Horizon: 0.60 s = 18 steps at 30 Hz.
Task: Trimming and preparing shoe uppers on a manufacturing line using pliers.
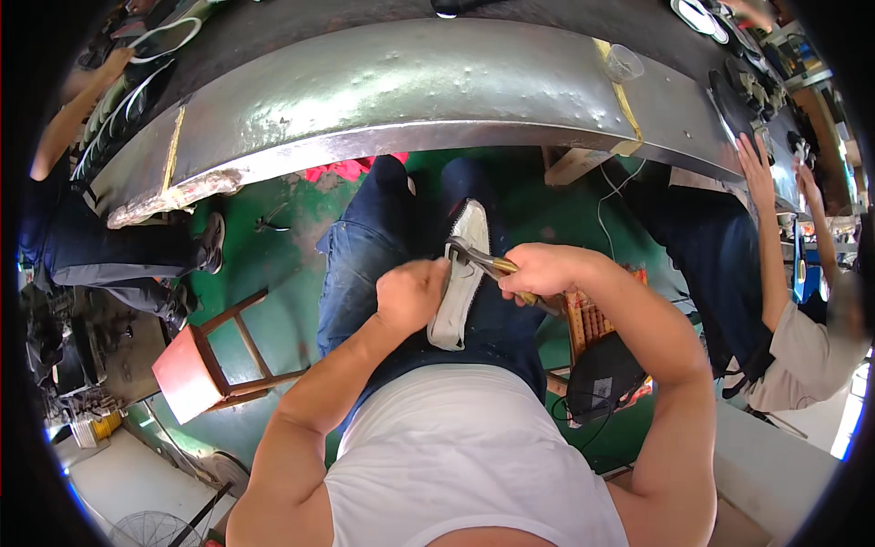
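A pale shoe [456, 312], long and narrow with a dark stitched edge, lies lengthwise over my thighs, its rounded end pointing away from me. My right hand [545, 271] is wrapped round the handles of metal pliers [488, 262], which have some yellow on them. The pliers' head rests at the shoe's left edge, a little beyond its middle. My left hand [412, 294] is closed in a fist against the same edge, just left of the pliers' head. Whether its fingers grip the edge or something small is hidden.
A metal-covered bench [392, 91] curves across in front of my knees, with a clear plastic cup [623, 64] on it. To the left stands a reddish stool [190, 372]; to the right lies a black bag [605, 374]. Other people sit at both sides, one with a raised hand [755, 171].
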{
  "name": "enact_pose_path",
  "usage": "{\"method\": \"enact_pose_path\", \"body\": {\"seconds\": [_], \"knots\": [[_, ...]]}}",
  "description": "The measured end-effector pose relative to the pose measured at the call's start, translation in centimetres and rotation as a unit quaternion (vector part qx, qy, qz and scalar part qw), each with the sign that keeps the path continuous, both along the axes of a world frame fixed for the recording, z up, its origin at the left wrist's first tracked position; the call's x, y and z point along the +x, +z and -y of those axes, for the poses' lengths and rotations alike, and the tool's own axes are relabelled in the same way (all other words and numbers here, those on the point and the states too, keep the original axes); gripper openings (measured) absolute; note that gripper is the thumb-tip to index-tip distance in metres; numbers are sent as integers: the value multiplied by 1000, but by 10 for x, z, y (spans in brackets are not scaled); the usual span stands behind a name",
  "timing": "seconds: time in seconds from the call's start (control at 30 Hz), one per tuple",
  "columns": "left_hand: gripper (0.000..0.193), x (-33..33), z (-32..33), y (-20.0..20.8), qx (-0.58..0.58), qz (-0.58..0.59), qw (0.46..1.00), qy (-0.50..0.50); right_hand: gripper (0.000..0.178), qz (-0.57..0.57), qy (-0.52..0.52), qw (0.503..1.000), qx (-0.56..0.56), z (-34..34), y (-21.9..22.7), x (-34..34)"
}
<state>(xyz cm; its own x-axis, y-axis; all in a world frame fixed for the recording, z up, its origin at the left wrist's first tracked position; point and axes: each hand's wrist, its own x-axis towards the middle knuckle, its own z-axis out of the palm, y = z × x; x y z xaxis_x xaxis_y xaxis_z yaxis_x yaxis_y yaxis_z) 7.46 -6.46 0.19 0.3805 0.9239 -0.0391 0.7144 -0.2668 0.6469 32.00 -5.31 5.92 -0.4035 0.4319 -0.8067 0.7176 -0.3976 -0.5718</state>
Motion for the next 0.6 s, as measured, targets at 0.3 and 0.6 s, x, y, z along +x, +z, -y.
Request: {"method": "enact_pose_path", "body": {"seconds": [0.3,0.6], "knots": [[69,-8,-23,-58,-509,531,664,136,26,17,-57,958,282,41,-57,-29],[82,8,-35,-44,-470,372,793,109,21,50,-74,935,342,49,-53,-16]]}}
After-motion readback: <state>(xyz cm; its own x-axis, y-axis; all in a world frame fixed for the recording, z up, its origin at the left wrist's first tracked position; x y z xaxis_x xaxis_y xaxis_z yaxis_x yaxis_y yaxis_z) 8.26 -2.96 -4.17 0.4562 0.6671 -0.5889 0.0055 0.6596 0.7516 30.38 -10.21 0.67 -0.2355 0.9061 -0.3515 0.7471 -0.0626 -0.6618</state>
